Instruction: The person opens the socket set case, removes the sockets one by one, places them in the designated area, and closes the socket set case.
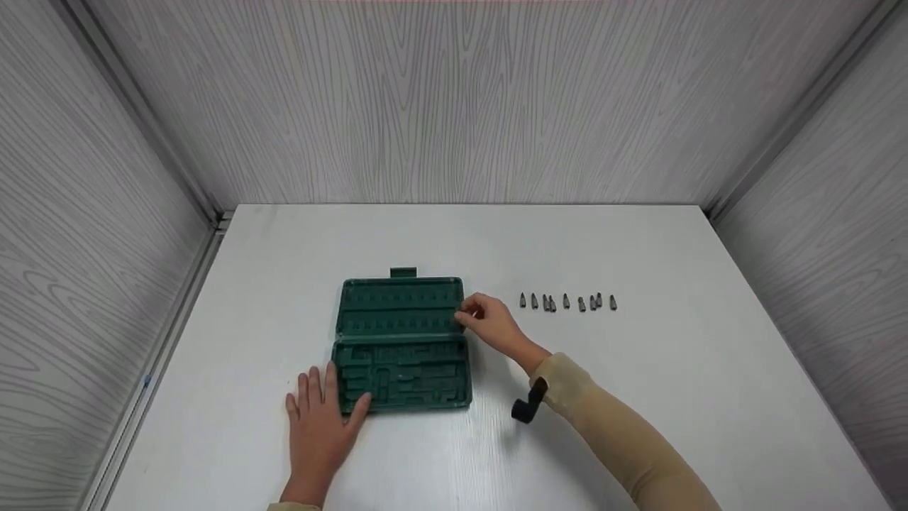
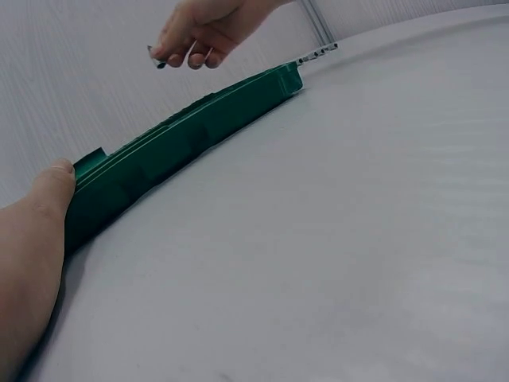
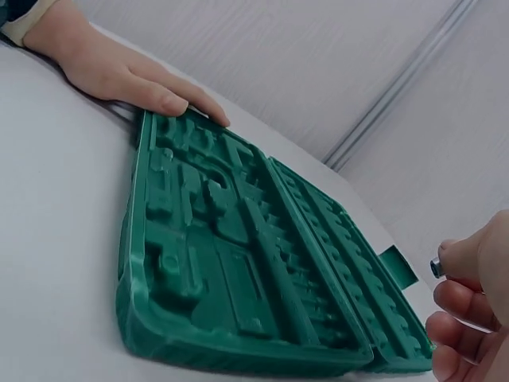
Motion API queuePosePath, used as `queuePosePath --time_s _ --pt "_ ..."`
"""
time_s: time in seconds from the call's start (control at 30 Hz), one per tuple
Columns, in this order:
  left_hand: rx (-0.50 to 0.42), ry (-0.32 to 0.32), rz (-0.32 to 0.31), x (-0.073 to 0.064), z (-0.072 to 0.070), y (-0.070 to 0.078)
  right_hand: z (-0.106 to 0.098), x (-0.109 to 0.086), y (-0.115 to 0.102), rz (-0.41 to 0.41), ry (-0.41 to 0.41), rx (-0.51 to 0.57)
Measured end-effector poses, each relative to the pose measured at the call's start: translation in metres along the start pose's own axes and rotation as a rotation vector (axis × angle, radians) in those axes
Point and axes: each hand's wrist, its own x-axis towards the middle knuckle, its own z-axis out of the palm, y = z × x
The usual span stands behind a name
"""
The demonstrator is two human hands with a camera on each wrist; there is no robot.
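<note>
A green plastic tool case (image 1: 397,339) lies unfolded flat on the white table, its moulded slots bare. My left hand (image 1: 317,429) rests at the near left corner of it, fingers spread, with the thumb on the front rim. Above the right edge of the lid is my right hand (image 1: 491,325), which pinches a small metal bit socket (image 3: 437,267) between thumb and fingertips. The right wrist view shows the socket's round end poking out; the rest of it is covered by the fingers.
Several more bit sockets (image 1: 566,301) stand in a loose row on the table (image 1: 567,241) right of the case. A latch flap (image 1: 403,272) sticks out from the lid's far edge. Wood-grain panels (image 1: 454,99) enclose the back and sides.
</note>
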Motion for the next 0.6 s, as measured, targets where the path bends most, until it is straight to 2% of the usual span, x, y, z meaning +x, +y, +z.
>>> queuePosePath --time_s 0.27,0.6 --pt "0.003 -0.010 -0.006 0.001 0.000 -0.001 -0.025 -0.018 0.023 0.031 0.070 0.037" --pt "-0.007 -0.010 -0.006 0.001 0.001 0.001 -0.076 -0.047 0.056 0.102 0.159 -0.028"
